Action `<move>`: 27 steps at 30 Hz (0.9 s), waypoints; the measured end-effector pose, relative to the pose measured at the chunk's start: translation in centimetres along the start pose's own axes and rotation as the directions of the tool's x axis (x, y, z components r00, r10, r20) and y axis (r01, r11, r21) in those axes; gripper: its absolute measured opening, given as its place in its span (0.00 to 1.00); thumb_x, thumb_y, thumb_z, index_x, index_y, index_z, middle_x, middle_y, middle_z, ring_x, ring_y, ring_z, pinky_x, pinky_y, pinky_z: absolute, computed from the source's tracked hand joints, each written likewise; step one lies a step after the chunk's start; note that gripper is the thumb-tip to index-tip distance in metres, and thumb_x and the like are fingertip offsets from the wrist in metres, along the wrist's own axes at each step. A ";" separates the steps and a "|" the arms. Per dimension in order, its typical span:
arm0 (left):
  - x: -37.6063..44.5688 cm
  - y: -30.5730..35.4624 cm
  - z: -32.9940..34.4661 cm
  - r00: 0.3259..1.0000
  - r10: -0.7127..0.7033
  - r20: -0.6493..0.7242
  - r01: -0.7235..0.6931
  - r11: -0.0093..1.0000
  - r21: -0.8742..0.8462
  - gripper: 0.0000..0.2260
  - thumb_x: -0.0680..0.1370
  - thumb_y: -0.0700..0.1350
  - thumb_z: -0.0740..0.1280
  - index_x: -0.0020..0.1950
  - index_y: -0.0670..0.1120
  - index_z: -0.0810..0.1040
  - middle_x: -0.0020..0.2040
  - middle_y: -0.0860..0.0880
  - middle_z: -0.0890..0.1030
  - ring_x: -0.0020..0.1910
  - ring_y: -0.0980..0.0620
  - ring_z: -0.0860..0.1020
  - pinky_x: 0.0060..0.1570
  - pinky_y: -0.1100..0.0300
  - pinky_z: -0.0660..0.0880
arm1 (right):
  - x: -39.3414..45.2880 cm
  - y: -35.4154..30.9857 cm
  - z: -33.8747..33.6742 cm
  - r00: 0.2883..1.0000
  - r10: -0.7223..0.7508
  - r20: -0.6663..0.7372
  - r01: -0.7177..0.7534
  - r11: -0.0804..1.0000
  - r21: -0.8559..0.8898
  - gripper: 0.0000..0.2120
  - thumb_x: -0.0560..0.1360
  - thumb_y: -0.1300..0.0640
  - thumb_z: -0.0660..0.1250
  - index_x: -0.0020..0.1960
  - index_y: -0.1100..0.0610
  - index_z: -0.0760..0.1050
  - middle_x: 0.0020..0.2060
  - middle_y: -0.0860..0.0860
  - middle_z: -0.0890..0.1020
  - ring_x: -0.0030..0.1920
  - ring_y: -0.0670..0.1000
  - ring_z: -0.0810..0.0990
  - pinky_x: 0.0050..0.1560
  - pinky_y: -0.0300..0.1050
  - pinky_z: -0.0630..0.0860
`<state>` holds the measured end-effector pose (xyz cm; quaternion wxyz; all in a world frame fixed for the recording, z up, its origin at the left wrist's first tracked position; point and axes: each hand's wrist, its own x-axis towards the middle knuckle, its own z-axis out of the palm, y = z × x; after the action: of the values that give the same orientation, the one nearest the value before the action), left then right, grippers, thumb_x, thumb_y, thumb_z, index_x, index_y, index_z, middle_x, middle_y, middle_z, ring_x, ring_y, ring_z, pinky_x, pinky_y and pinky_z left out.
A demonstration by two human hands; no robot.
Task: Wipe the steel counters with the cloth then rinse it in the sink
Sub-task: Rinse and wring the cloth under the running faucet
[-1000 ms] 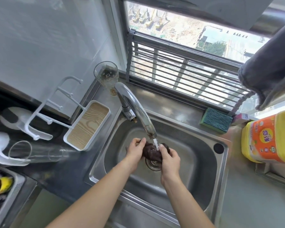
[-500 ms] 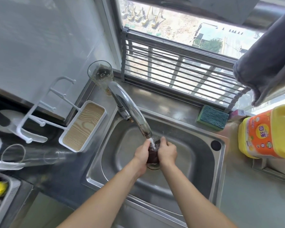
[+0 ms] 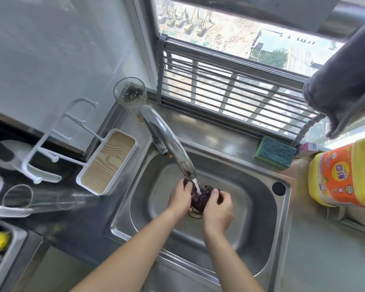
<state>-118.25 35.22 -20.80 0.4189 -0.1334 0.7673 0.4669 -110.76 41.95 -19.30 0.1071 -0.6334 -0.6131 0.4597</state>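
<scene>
Two bare hands meet over the middle of a steel sink (image 3: pixel 268 209), seen from the head camera looking down. Left hand (image 3: pixel 180 197) and right hand (image 3: pixel 217 209) both curl their fingers round a dark, wet cloth (image 3: pixel 199 197), bunched between them directly above the drain. Each hand grips one side of the cloth: the left on its left side, the right on its right side with the thumb over the top. Water falls in a thin white stream from the spout of a curved chrome tap (image 3: pixel 169 144) onto the top of the cloth. The tap rises from the back left corner of the sink surround.

On the back edge of the steel counter (image 3: pixel 325 260), at the sink's back right corner, lies a green sponge (image 3: pixel 275 152). A yellow and orange detergent jug (image 3: pixel 343 175) stands on the counter near the right edge of the sink. A clear glass (image 3: pixel 130 95) stands upright in the back left corner, just behind the tap. Left of the sink sits a white tray with a wood-grain base (image 3: pixel 108 163), joined to a white peg rack (image 3: pixel 57 140). Another clear glass (image 3: pixel 40 199) lies on its side near the left edge of the frame. A barred window grille (image 3: pixel 230 89) runs along the back edge, and a grey towel (image 3: pixel 346 81) hangs at the upper right.
</scene>
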 end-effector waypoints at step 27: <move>1.2 0.5 -1.4 0.954 -0.297 0.051 0.301 0.930 -0.211 0.17 0.79 0.55 0.67 0.46 0.41 0.83 0.40 0.44 0.85 0.41 0.45 0.83 0.46 0.53 0.79 | -2.8 -2.1 2.4 0.917 -0.123 0.379 0.188 0.972 -0.141 0.17 0.83 0.51 0.60 0.46 0.59 0.82 0.47 0.62 0.85 0.50 0.64 0.81 0.44 0.49 0.65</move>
<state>-120.00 34.57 -21.14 0.4751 -0.2891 0.6787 0.4797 -113.44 38.94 -17.89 -0.0292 -0.4920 -0.7087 0.5048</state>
